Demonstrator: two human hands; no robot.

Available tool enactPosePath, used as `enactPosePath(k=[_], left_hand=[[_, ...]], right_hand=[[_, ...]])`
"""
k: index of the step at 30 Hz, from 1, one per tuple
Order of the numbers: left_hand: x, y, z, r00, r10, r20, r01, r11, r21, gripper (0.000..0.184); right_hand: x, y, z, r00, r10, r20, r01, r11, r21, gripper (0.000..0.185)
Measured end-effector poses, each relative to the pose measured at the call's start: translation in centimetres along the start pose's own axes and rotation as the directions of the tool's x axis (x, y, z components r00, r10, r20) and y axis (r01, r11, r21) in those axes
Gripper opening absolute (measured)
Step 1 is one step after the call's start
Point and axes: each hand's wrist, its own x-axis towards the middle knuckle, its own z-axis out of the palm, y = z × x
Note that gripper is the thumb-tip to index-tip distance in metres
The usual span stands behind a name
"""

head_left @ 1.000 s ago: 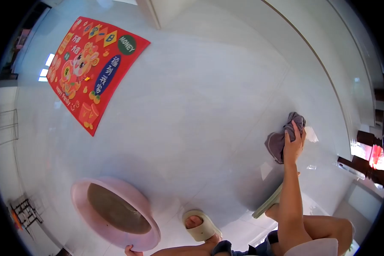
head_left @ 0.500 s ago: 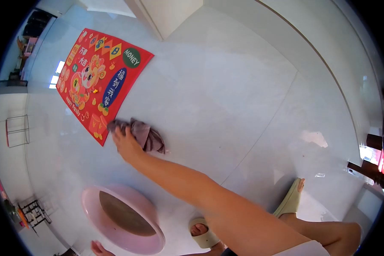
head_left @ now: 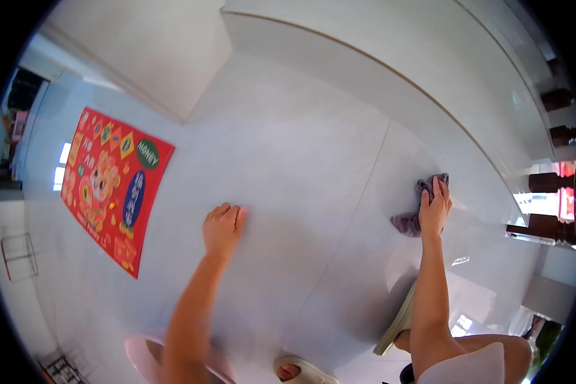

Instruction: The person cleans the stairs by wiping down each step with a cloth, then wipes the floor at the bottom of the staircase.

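My right hand (head_left: 434, 208) presses a crumpled grey-purple cloth (head_left: 406, 224) on the pale tiled floor (head_left: 288, 166), at the right near the base of a white step. Its fingers curl over the rag. My left hand (head_left: 224, 225) is a fist against the floor in the middle left, with nothing visible in it. Between this hand and the left side lies a red mat (head_left: 148, 211) with a cartoon and lettering. Behind my left forearm, a pink basin (head_left: 139, 358) is partly hidden at the bottom.
My feet wear pale green slippers (head_left: 395, 326) at the bottom. A white step (head_left: 365, 70) runs along the top right, with dark wooden balusters (head_left: 547, 182) beyond it. A white panel (head_left: 147, 51) stands at the top left. A thin wire rack (head_left: 19, 256) is at the far left.
My right hand has carried the cloth from beside the mat far over to the right. My left hand has moved from near the basin up onto the floor. The view has shifted too.
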Motion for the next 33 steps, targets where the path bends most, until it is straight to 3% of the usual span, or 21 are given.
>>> enactPosePath(k=[1,3,4,7,8,9,10,12,13,15,17,21,22,24,25,26,28,29,30,33], left_hand=[[0.9,1.2,1.2,0.992,-0.124,-0.026,0.124,0.992,0.005,0.019],[1.0,2.7,3.5,0.958,-0.099,-0.267,0.119,0.991,0.059,0.018],[0.7,3.4,4.5,0.923,-0.087,-0.375,0.124,0.989,0.077,0.017],[0.5,3.2,5.0,0.946,-0.116,-0.301,0.163,0.977,0.135,0.014],[0.6,3.2,4.8,0.951,-0.137,-0.276,0.179,0.975,0.133,0.013],[0.4,3.2,5.0,0.956,-0.139,-0.260,0.179,0.974,0.136,0.013],[0.3,3.1,5.0,0.959,-0.139,-0.247,0.177,0.974,0.143,0.013],[0.7,2.6,4.8,0.962,-0.125,-0.242,0.165,0.974,0.153,0.013],[0.8,2.6,4.8,0.964,-0.120,-0.238,0.158,0.976,0.151,0.013],[0.6,3.0,4.7,0.967,-0.110,-0.230,0.145,0.980,0.140,0.013],[0.8,3.2,4.4,0.969,-0.091,-0.229,0.122,0.984,0.127,0.014],[0.9,3.4,4.0,0.970,-0.075,-0.229,0.104,0.987,0.118,0.015],[1.0,3.5,4.2,0.971,-0.090,-0.221,0.120,0.984,0.128,0.016],[0.7,3.5,4.2,0.976,-0.094,-0.197,0.124,0.982,0.145,0.016],[0.6,3.3,4.2,0.978,-0.085,-0.191,0.115,0.982,0.152,0.016],[0.8,3.1,4.2,0.980,-0.070,-0.189,0.100,0.983,0.155,0.016],[0.7,2.7,4.6,0.982,-0.058,-0.182,0.090,0.981,0.173,0.015],[0.6,2.5,4.6,0.982,-0.057,-0.181,0.091,0.979,0.182,0.015],[0.7,2.6,4.5,0.983,-0.064,-0.175,0.095,0.979,0.179,0.015],[0.8,3.3,4.2,0.983,-0.086,-0.163,0.112,0.981,0.158,0.015]], right_hand=[[0.6,-0.8,0.2,0.999,-0.039,-0.037,0.041,0.998,0.051,0.044],[2.0,-6.4,0.3,0.986,-0.148,-0.080,0.155,0.984,0.092,0.037],[2.9,-10.9,1.2,0.963,-0.223,-0.154,0.255,0.936,0.240,0.036],[7.7,-25.8,7.4,0.945,-0.269,-0.185,0.326,0.811,0.486,0.042],[8.4,-31.8,6.7,0.906,-0.382,-0.185,0.423,0.841,0.338,0.051],[9.0,-36.9,9.3,0.890,-0.409,-0.203,0.456,0.771,0.444,0.057],[9.3,-40.7,11.4,0.866,-0.487,-0.114,0.481,0.747,0.459,0.056],[11.2,-43.9,13.7,0.683,-0.724,0.101,0.672,0.676,0.303,0.050],[12.3,-43.8,13.9,0.679,-0.716,0.162,0.656,0.691,0.304,0.050],[14.1,-42.0,13.5,0.658,-0.694,0.293,0.630,0.720,0.290,0.050],[14.7,-36.3,12.3,0.726,-0.645,0.240,0.586,0.762,0.275,0.047],[10.4,-19.6,9.7,0.877,-0.441,-0.191,0.471,0.868,0.157,0.042],[9.2,-15.5,8.0,0.919,-0.342,-0.197,0.373,0.916,0.150,0.037],[6.1,-8.0,3.5,0.987,-0.136,-0.083,0.134,0.991,-0.028,0.048],[4.8,-3.7,2.9,0.988,-0.090,-0.124,0.077,0.991,-0.105,0.053],[3.6,-0.9,1.2,0.992,0.096,-0.082,-0.109,0.979,-0.174,0.051],[1.5,6.7,-0.4,0.951,0.252,-0.178,-0.282,0.945,-0.168,0.048],[0.9,10.2,-2.0,0.929,0.346,-0.129,-0.358,0.930,-0.082,0.048],[0.7,12.1,-3.0,0.901,0.428,-0.070,-0.429,0.904,0.003,0.047],[1.8,6.4,-7.6,0.932,0.337,-0.132,-0.334,0.941,0.049,0.046]])
